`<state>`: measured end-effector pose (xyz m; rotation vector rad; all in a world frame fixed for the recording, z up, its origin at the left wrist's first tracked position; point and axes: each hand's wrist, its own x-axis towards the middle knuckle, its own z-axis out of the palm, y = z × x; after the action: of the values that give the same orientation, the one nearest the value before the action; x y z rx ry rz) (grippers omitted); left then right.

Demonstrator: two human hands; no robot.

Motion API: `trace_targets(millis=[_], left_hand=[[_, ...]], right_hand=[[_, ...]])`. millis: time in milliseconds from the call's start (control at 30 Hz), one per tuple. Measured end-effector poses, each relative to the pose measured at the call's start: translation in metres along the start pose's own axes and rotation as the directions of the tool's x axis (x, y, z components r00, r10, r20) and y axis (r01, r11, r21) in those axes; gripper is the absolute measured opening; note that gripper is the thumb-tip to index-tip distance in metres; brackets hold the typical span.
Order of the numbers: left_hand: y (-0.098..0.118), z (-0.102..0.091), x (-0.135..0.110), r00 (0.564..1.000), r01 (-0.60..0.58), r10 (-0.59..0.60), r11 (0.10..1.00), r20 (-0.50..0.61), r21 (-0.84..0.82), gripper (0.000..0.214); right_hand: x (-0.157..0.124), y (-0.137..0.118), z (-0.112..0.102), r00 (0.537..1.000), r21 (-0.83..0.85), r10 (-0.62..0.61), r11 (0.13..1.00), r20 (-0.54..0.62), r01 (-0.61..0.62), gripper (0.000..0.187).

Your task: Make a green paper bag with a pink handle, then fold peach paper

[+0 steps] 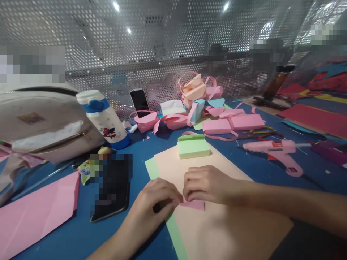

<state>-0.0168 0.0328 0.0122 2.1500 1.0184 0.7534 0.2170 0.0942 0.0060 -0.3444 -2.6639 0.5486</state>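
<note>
My left hand [155,198] and my right hand [206,184] meet over a small pink paper piece [195,205], both with fingers curled and pinching it. The piece lies on a large peach paper sheet [217,224], which rests on a green sheet [173,227]. A folded green paper box [193,147] sits on the peach sheet just beyond my hands.
A pink glue gun [273,150] lies to the right. Several pink paper boxes [233,123] and strips pile up at the back. A dark phone [111,195], a pink sheet [35,216], a white bottle [104,119] and a bag [40,122] are on the left.
</note>
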Motion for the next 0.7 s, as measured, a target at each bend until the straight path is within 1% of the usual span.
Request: trace_targets(millis=[100,200,267,367,467,533,567,667,700], left_hand=[[-0.001,0.0,0.001,1.0,-0.008,0.008,1.0,-0.004,-0.012,0.019],[-0.003,0.0,0.002,1.0,-0.021,0.021,1.0,-0.003,-0.016,0.019],[-0.004,0.0,0.003,1.0,-0.026,0.026,0.999,-0.004,-0.019,0.02],[-0.004,0.0,0.003,1.0,-0.027,0.027,1.0,-0.001,-0.014,0.019],[-0.004,0.0,0.003,1.0,-0.026,0.026,1.0,0.003,-0.006,0.019],[-0.003,0.0,0.003,0.999,-0.033,0.033,0.999,0.003,0.0,0.02],[-0.002,-0.001,0.003,0.999,-0.037,0.037,0.999,0.003,0.006,0.02],[-0.001,-0.001,0.003,0.999,-0.053,0.053,0.998,0.005,0.03,0.019],[-0.001,-0.001,0.003,0.998,-0.06,0.059,0.997,0.004,0.038,0.018]], right_hand=[[-0.002,0.001,0.001,1.0,0.041,0.0,0.999,-0.009,0.0,0.029],[-0.003,0.001,0.003,0.997,0.104,0.064,0.993,-0.041,-0.06,0.026],[-0.002,0.001,0.004,0.994,0.117,0.091,0.99,-0.062,-0.084,0.022],[-0.001,0.001,0.006,0.997,0.057,0.055,0.997,-0.057,-0.052,0.023],[0.0,0.0,0.011,0.998,-0.06,0.037,0.997,-0.05,-0.04,0.024],[0.0,-0.002,0.013,0.995,-0.103,0.074,0.991,-0.067,-0.081,0.021],[0.0,-0.003,0.014,0.991,-0.097,0.11,0.988,-0.077,-0.117,0.019],[0.0,-0.005,0.012,0.967,0.002,0.241,0.97,-0.081,-0.242,0.011],[0.0,-0.005,0.011,0.963,0.038,0.261,0.965,-0.072,-0.259,0.011]])
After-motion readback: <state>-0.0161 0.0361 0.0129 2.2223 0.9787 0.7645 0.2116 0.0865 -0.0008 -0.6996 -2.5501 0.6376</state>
